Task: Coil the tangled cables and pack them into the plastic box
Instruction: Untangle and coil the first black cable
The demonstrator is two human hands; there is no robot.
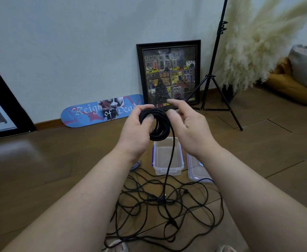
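Note:
My left hand (137, 128) grips a black cable coil (158, 124) of several loops, thumb across the front. My right hand (187, 124) is beside the coil on its right, thumb touching the strand at the coil's top, fingers spread loosely. From the coil a single black strand (170, 160) hangs down to a tangled pile of black cable (160, 206) on the wooden floor. Behind the pile stands a clear plastic box (168, 168), open, with nothing inside it. Its lid (198, 171) lies flat to the right, partly hidden by my right forearm.
A blue skateboard deck (101, 110) and a framed picture (169, 73) lean against the wall. A black tripod stand (214, 79) and pampas grass (254, 42) stand at the right, cushions (298, 77) beyond. A whitish cable (135, 165) peeks out under my left wrist.

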